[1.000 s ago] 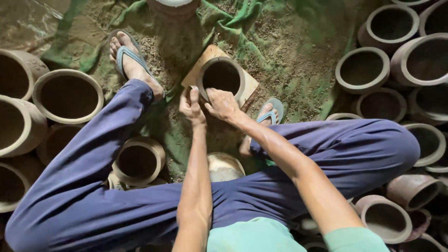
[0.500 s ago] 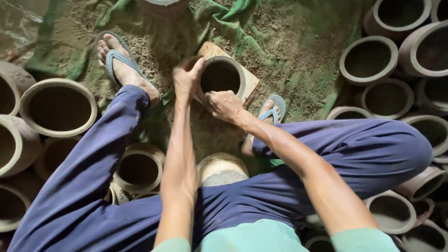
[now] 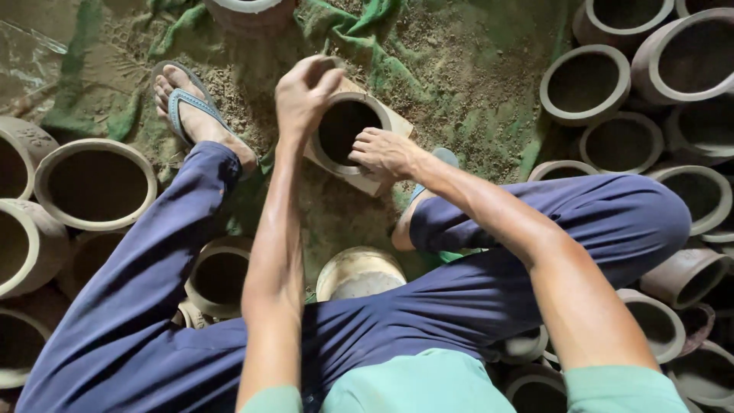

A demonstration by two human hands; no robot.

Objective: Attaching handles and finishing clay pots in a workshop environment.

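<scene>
Between the person's spread legs, on the sandy floor [image 3: 459,69], a clay pot [image 3: 344,134] is sitting on a pale square slab [image 3: 382,183]. The left hand [image 3: 306,92] is hovering at the pot's far-left rim, its fingers bunched together, clamped on nothing that can be made out. The right hand [image 3: 386,151] is resting on the near-right rim, fingers curling over the edge into the opening. More clay pots are crowding the left side [image 3: 95,183] and the right side [image 3: 585,84]. A pale bowl [image 3: 359,274] is sitting nearer, between the thighs.
</scene>
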